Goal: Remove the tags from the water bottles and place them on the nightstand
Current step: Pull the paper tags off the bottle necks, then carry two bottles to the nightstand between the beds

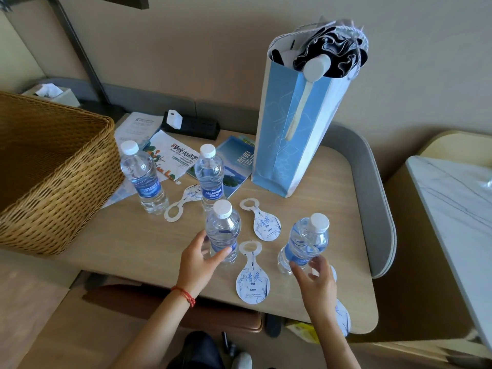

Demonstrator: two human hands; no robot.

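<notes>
Bottles stood in a loose group on the pale wooden surface (149, 243), four clear plastic water bottles with white caps and blue labels, and none of them had a tag on its neck. The left hand (198, 258) curled its thumb and fingers around the lower body of the near-centre bottle (223, 231), which stood upright. The right hand (315, 279) had its fingers spread and bent at the base of the tilted bottle (304, 242); the fingertips touched it, but whether they truly pinched it could not be told. The two far bottles (141, 177) (209, 175) stood untouched.

The white paddle-shaped paper tags with blue printing lay flat on the surface: one (251, 274) between the two hands, one (262, 222) just beyond it, one (182, 202) between the far bottles, and another (342, 316) partly hidden under the right forearm at the front edge.

By their look the tags were thin card, light and easily creased, so they were best lifted by the ring end or slid to the edge and pinched. The full bottles were likely heavier, with smooth, slightly yielding walls; a hold around the labelled waist seemed surest.

A woven wicker basket (53, 166) sat at the left, and a tall light-blue paper bag (298, 123) stood behind.
</notes>
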